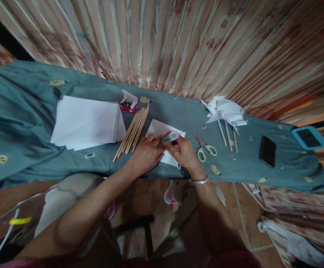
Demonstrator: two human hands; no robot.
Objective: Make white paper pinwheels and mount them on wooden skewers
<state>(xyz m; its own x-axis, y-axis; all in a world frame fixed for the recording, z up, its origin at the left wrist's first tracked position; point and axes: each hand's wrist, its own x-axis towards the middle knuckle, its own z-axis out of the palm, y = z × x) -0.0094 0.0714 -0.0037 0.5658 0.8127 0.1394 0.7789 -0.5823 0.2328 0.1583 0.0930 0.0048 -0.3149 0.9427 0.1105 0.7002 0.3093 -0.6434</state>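
Now right grip (184,152) pinching tube (171,137) over paper (156,127); left grip (147,153) beside, hold unclear.

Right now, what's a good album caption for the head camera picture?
Left hand over white paper, right hand holding a small tube, between wooden sticks and scissors.

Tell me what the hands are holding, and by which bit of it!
The right hand holds a tube by its sides, near the green part. The left hand is on the paper; whether it grips can't be told.
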